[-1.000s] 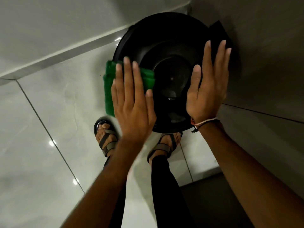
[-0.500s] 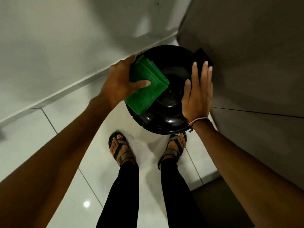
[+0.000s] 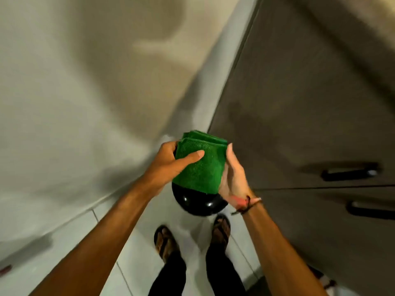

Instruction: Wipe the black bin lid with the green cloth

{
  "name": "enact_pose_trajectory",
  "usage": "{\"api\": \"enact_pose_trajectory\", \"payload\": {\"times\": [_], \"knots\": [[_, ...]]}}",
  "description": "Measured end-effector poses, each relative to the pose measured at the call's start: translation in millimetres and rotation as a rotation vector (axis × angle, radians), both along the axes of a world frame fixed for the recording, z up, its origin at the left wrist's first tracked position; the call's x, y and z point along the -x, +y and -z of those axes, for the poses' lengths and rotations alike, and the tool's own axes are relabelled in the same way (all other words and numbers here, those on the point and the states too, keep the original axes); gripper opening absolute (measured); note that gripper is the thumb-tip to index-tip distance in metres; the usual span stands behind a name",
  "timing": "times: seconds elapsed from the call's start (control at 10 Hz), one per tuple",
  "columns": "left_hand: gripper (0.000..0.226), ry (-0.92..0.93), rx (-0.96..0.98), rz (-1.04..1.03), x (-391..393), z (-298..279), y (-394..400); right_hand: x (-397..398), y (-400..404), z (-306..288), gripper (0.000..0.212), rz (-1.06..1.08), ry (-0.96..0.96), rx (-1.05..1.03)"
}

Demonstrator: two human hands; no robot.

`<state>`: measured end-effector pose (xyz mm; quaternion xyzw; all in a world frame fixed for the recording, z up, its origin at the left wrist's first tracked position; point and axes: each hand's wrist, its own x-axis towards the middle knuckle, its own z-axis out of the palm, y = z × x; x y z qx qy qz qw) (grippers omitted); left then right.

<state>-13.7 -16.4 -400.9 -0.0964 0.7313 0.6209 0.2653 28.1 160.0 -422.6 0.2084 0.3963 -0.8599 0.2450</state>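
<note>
A: Where's the green cloth point(image 3: 199, 165)?

B: Folded, held above the black bin lid point(image 3: 197, 202), hiding most of it; only the lid's glossy near edge shows.

A: And the hands?

B: The left hand point(image 3: 171, 162) pinches the cloth's left side, thumb on top, fingers hidden beneath. The right hand point(image 3: 233, 178) lies against its right edge, fingers together, palm toward the cloth; whether it grips, I cannot tell.

A: Around that?

B: Sandalled feet point(image 3: 165, 242) on pale floor tiles point(image 3: 111, 233) nearer, grey cabinet doors point(image 3: 299, 124) with dark handles point(image 3: 350, 171) on the right.
</note>
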Motion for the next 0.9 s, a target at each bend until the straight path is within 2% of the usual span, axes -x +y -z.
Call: {"api": "enact_pose_trajectory", "payload": {"times": [0.1, 0.2, 0.3, 0.4, 0.5, 0.6, 0.7, 0.8, 0.9], "knots": [[0.019, 0.198, 0.063, 0.023, 18, -113, 13, 5, 11, -120, 0.045, 0.016, 0.16, -0.106], [0.029, 0.306, 0.073, 0.088, 37, -200, 40, 15, 35, -216, 0.03, 0.041, 0.356, -0.416], [0.016, 0.31, -0.118, 0.125, 47, -276, 86, 20, 80, -307, 0.03, 0.169, 0.466, -0.753], [0.015, 0.19, -0.267, 0.124, 51, -323, 141, 26, 137, -364, 0.025, 0.306, 0.412, -0.968], [0.031, 0.116, -0.297, 0.124, 45, -348, 209, 28, 206, -405, 0.017, 0.18, 0.337, -1.277], [0.044, 0.081, -0.205, 0.134, 32, -341, 263, 33, 259, -412, 0.029, -0.091, 0.166, -1.499], [0.048, 0.156, 0.043, 0.221, 17, -322, 292, 38, 285, -394, 0.032, -0.33, 0.041, -1.599], [0.025, 0.235, 0.185, 0.317, 12, -313, 298, 40, 293, -372, 0.038, -0.491, -0.052, -1.626], [0.024, 0.386, 0.324, 0.331, 9, -323, 281, 41, 288, -364, 0.046, -0.607, -0.034, -1.79]]}}
